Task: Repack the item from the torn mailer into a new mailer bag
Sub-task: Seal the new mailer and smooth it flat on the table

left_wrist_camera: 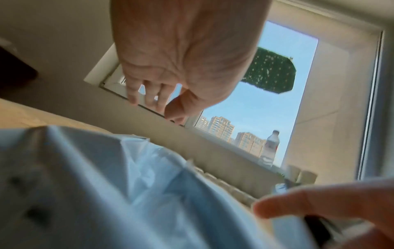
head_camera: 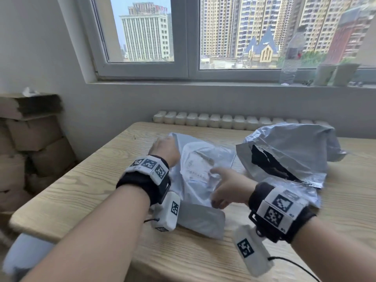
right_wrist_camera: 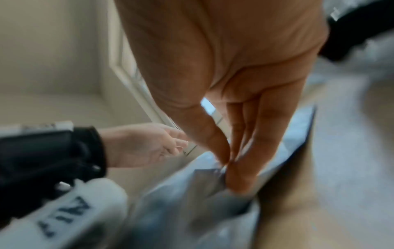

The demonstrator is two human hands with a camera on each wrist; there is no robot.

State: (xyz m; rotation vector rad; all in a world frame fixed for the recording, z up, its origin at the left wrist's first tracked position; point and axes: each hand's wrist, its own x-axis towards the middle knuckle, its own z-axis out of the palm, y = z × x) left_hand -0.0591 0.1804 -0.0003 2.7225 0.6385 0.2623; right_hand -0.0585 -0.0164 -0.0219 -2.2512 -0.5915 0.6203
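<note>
A new grey mailer bag (head_camera: 200, 220) lies in the middle of the wooden table (head_camera: 81, 190). On or in it sits the item (head_camera: 203, 165), a clear plastic packet with printed text. My right hand (head_camera: 215, 188) pinches an edge of grey mailer film between thumb and fingers, as the right wrist view (right_wrist_camera: 228, 166) shows. My left hand (head_camera: 164, 148) hovers at the bag's far left corner. In the left wrist view its fingers (left_wrist_camera: 149, 101) hang loosely curled and hold nothing. The torn mailer (head_camera: 289, 151), crumpled with its black inside showing, lies to the right.
Stacked cardboard boxes (head_camera: 30, 139) stand left of the table. A radiator (head_camera: 223, 121) runs behind the far edge. A water bottle (head_camera: 291, 58) and two pots (head_camera: 335, 74) stand on the window sill. Bare tabletop shows at front left.
</note>
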